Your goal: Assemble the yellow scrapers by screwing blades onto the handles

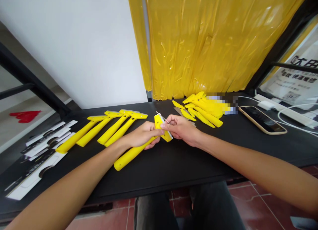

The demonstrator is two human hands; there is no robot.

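Note:
My left hand (146, 134) is closed round the neck of a yellow scraper (131, 157), whose handle points down to the left. My right hand (182, 129) is at the scraper's head, its thumb on the yellow face. Pinched in the right fingers is a thin metal rod (161, 116), perhaps a hex key, which sticks out over the head's upper end. Along the head's right edge runs a pale strip. To the left several like scrapers (121, 129) lie side by side, heads toward the back.
A pile of yellow scraper parts (206, 109) lies at the back right, partly pixelated. Further right are a phone (263, 119), white cables and a power strip (285, 110). White printed cards (37, 173) lie at left on the black table (169, 173). Yellow plastic sheeting (211, 41) hangs behind.

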